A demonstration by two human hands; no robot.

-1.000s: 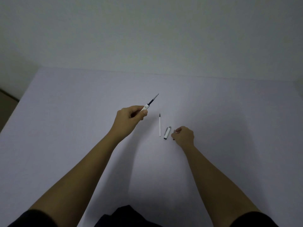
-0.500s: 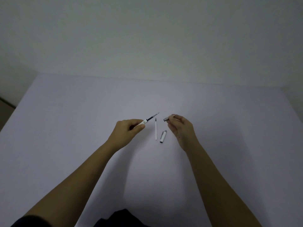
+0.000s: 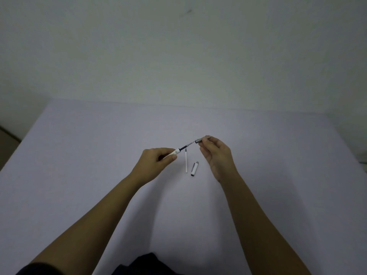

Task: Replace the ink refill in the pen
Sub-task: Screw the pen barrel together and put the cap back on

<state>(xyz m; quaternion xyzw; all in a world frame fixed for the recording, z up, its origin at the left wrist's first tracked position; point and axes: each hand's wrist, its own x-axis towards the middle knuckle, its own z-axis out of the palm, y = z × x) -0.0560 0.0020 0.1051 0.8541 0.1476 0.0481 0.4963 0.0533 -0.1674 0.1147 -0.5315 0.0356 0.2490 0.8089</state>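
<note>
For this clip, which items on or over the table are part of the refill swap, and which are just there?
Part of the job:
- pen barrel with refill tip sticking out, held in left hand
- grey tip piece, pinched in right hand
- loose refill lying on the table
- pen cap lying beside it

Just there:
- dark clothing at the bottom edge

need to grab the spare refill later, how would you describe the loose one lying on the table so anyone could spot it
On the pale table, look in the gap between the left hand and the right hand. Two small things lie there side by side: a thin white refill and, to its right, a stubby pen cap. The refill is the long, needle-thin stick with a dark tip pointing away from the person.
</note>
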